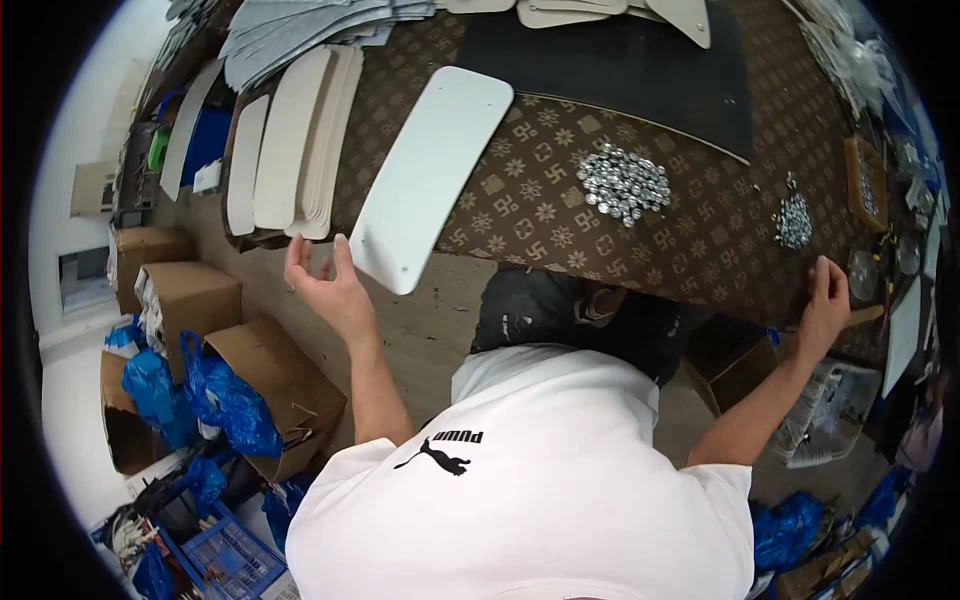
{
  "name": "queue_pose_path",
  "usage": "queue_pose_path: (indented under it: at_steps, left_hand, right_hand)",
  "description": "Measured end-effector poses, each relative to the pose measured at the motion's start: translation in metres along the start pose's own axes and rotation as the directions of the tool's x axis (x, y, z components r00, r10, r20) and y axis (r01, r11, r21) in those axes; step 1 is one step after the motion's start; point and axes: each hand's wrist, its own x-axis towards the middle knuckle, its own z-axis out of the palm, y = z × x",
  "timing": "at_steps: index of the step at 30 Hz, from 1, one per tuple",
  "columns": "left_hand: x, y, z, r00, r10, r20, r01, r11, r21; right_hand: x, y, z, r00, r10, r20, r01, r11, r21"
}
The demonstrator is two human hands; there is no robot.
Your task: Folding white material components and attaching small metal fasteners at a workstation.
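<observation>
At the table's near left edge, my left hand point(338, 295) is raised with its fingers apart and nothing in it. It is nearest to a white panel point(430, 170) with rounded corners and small holes near its ends, which lies slanted and overhangs the edge. Just beyond that hand stands a stack of beige panels point(292, 145). My right hand point(828, 300) is at the table's near right edge, its fingers loosely stretched upward, with no object visible in it. A small pile of tiny metal parts point(793, 222) lies near it. Farther in is a larger heap of shiny round metal pieces point(624, 184).
A brown patterned cloth covers the table point(540, 225). A dark mat point(620, 75) lies at the back, with more panels on it. Grey sheets point(300, 35) are piled far left. Cardboard boxes point(190, 300) and blue bags point(235, 400) stand on the floor at left; a white basket point(830, 410) is at right.
</observation>
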Motion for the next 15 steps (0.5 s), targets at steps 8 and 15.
queue_pose_path:
  at_steps: [8, 15]
  left_hand:
    - [0.073, 0.047, 0.118, 0.743, 0.315, 0.590, -0.482, 0.864, 0.146]
    - [0.080, 0.063, 0.128, 0.614, 0.121, 0.780, -0.181, 0.983, -0.011]
  right_hand:
    - [-0.046, -0.075, 0.050, 0.989, 0.007, 0.150, -0.066, 0.916, 0.395]
    - [-0.104, -0.125, 0.091, 0.910, -0.241, 0.338, 0.027, 0.847, 0.531]
